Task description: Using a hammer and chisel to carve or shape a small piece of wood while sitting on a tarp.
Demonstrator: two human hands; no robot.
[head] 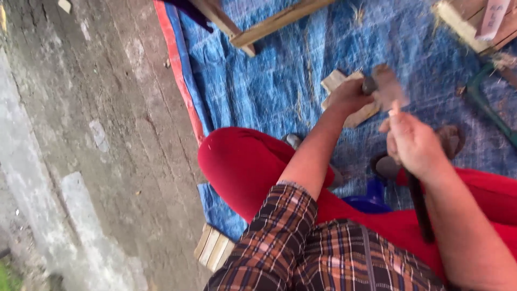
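My left hand (349, 96) rests on a small pale wooden piece (335, 81) lying on the blue tarp (258, 86), fingers closed over it. Just to its right, my right hand (413, 144) grips a hammer (385, 86). The hammer's head is blurred above the wood, and its dark handle (421, 213) runs down past my wrist. My red trouser legs (242, 167) and checked shirt sleeve (280, 226) fill the lower middle.
A wooden frame (253, 33) lies at the top of the tarp, and more timber (463, 24) at the top right. A green bar (487, 105) is at the right. A small slatted wooden block (212, 249) sits under me. Bare concrete ground (97, 134) is on the left.
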